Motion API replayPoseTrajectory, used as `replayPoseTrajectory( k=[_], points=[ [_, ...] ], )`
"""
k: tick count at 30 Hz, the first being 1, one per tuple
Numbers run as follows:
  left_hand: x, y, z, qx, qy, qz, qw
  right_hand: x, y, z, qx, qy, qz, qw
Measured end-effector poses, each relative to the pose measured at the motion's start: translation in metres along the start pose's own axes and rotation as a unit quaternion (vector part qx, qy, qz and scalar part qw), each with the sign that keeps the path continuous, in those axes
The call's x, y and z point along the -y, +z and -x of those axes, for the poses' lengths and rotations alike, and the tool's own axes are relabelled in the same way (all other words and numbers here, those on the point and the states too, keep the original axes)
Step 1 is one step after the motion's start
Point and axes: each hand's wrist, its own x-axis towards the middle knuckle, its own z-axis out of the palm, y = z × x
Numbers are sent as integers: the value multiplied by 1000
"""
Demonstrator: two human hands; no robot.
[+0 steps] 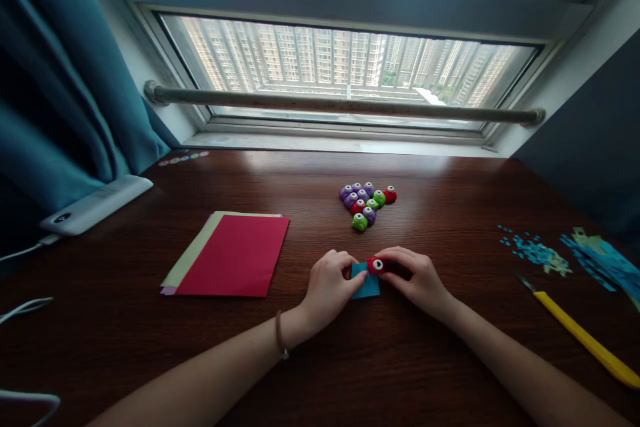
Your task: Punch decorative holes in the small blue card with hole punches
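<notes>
My left hand [330, 283] pinches a small blue piece of paper [367, 285] lying on the dark wooden desk [320, 360]. My right hand [415, 277] grips a small red paper punch [376, 265] set over the top edge of that blue paper. The two hands meet at the paper, near the middle of the desk. Behind them sits a cluster of several purple, green and red punches [366, 203].
A stack of coloured paper sheets [231, 255] with a red one on top lies to the left. A yellow utility knife [583, 333] and blue paper scraps [543, 255] lie at the right. A white power strip [95, 203] and cables sit far left, by a teal curtain.
</notes>
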Motion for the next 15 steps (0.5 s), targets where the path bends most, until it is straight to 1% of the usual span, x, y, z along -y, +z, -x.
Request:
replayPoseTrajectory(
  k=[7,12,15],
  points=[
    [2,1,0,19,25,-53,998,0,-1,-1,2,1,53,999],
    [3,1,0,30,35,-69,997,1,-1,-2,9,10,52,999],
    [2,1,0,23,32,-64,997,0,-1,-2,14,13,52,998]
  ],
)
